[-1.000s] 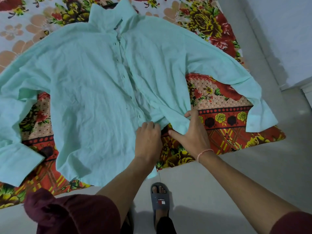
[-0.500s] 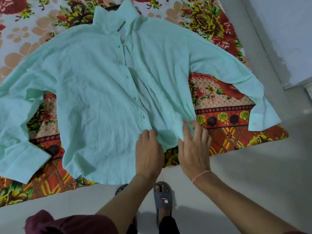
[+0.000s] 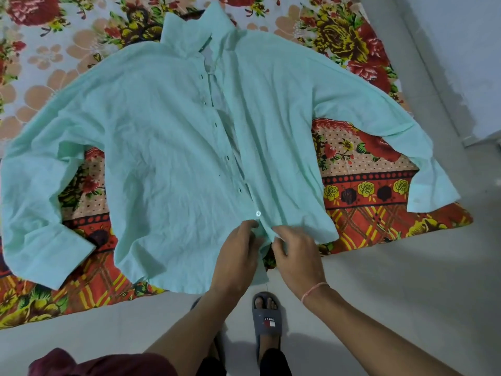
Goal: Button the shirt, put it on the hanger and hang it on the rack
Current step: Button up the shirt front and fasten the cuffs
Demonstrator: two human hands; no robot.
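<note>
A mint-green long-sleeved shirt (image 3: 168, 164) lies face up on a floral bedsheet, collar away from me, sleeves spread wide. Its front stands unbuttoned along the placket, with dark buttonholes down the left edge and one pale button (image 3: 258, 213) showing near the hem. My left hand (image 3: 237, 256) pinches the left front edge at the hem. My right hand (image 3: 296, 257) pinches the right front edge beside it, the two edges drawn together. No hanger or rack is in view.
The red, yellow and white floral bedsheet (image 3: 379, 213) covers the bed up to its near edge. Grey floor (image 3: 406, 294) lies below, with my foot in a grey slipper (image 3: 267, 318). A pale wall (image 3: 461, 50) runs along the right.
The right front panel has been pulled across to meet the left one. Both hands went from lying flat on the cloth to pinching the two edges at the hem.
</note>
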